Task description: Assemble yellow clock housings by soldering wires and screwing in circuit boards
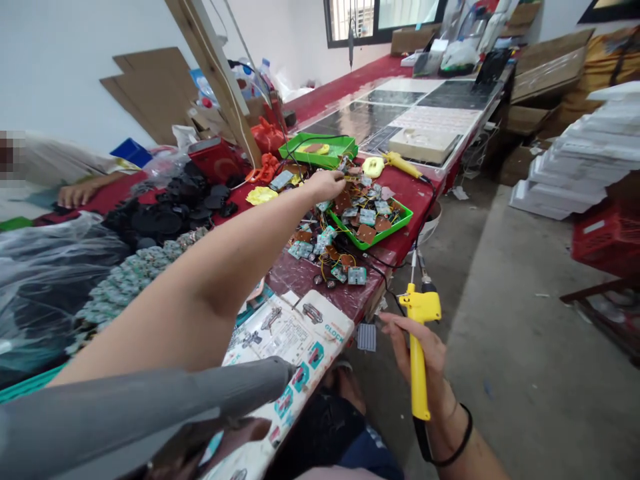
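While my left hand (326, 186) bunches, hold unclear: tangled yellow wires (325, 268) could snag, twelve o'clock.
Right hand (434, 353): half-clasping yellow plastic soldering gun (419, 307).

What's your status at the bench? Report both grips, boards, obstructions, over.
Left grip at heaped circuit boards, hold unclear. Right grip closed on yellow gun-shaped tool. Possible obstacle: second yellow tool, lying beyond green tray.

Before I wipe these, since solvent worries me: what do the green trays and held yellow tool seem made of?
Trays: probably smooth plastic, from their even color and thin rims. Tool: body likely plastic, smooth and evenly yellow; its slim rod looks silvery, possibly metal.
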Demonstrator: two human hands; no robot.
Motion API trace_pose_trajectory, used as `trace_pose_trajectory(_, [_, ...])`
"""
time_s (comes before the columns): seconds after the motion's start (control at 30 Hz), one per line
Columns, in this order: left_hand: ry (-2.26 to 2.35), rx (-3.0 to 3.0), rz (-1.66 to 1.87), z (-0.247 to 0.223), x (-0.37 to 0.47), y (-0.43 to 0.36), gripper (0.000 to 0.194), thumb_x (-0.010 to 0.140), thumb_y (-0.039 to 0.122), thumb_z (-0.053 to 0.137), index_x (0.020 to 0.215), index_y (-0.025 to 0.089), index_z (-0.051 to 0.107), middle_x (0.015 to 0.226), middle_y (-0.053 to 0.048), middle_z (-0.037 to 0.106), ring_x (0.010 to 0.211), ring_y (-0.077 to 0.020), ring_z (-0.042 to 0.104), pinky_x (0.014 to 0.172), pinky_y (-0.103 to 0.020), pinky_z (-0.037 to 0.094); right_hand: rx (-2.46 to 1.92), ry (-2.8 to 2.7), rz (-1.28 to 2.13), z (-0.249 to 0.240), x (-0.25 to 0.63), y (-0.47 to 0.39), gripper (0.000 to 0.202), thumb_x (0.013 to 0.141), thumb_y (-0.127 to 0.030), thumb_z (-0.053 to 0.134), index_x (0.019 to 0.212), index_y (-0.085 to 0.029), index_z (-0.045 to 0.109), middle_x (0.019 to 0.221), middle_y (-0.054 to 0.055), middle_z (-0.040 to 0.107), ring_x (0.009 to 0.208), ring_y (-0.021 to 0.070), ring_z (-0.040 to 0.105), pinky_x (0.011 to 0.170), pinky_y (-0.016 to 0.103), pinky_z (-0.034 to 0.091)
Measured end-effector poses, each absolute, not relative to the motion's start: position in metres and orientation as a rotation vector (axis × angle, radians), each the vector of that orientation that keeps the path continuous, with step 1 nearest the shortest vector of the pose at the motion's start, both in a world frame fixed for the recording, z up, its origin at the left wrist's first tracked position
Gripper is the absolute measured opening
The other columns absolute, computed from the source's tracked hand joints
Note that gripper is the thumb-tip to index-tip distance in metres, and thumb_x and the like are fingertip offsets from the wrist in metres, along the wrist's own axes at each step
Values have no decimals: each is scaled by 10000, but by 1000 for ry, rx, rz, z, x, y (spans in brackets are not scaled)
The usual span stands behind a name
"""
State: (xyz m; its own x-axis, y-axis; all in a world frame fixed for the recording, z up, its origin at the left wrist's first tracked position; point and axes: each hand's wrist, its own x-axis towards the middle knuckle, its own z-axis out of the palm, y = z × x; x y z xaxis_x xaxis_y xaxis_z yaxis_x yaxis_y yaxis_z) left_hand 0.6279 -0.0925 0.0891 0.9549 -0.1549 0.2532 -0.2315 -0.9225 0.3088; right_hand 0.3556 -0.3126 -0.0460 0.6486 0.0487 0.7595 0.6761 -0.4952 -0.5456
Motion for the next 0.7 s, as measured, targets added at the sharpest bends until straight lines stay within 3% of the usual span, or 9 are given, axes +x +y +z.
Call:
trace_pose_trajectory(0.13, [-145, 2798, 170, 95, 613, -83, 420, 750, 240, 672, 1150, 128, 736, 1022, -120, 756, 935, -262, 707, 858, -332, 546, -1958, -555, -869, -49, 356, -314, 170, 910, -110, 650, 1069, -165, 636, 908, 43, 793, 691, 107, 750, 747, 176, 625])
trace_pose_trajectory(0.33, [-279, 2712, 275, 90, 550, -60, 376, 790, 320, 621, 1117, 162, 719, 1051, -59, 742, 974, -216, 672, 953, -322, 508, -1908, -566, -893, -49, 359, -317, 225, 880, -54, 664, 1079, -148, 620, 914, 54, 795, 673, 92, 742, 734, 156, 619])
trace_pose_trajectory(0.47, [-493, 2690, 237, 81, 507, -41, 409, 813, 337, 549, 1139, 147, 708, 1101, -94, 734, 986, -217, 677, 952, -343, 519, -1905, -574, -888, -48, 358, -318, 237, 882, -55, 665, 1094, -148, 616, 917, 58, 796, 668, 88, 740, 726, 163, 624])
trace_pose_trajectory(0.6, [-474, 2628, 118, 79, 468, -26, 549, 860, 485, 549, 1273, 144, 667, 1270, -131, 694, 1035, -234, 686, 960, -374, 537, -1946, -570, -888, -47, 353, -321, 234, 890, -65, 658, 1101, -157, 612, 921, 58, 798, 690, 101, 749, 715, 194, 634])
trace_pose_trajectory(0.7, [-357, 2433, 147, 76, 441, -20, 467, 878, 448, 568, 1219, 160, 706, 1236, -105, 721, 1096, -220, 682, 994, -349, 534, -1969, -566, -881, -47, 349, -322, 258, 880, -65, 671, 1108, -166, 605, 922, 48, 800, 696, 110, 755, 711, 208, 634])
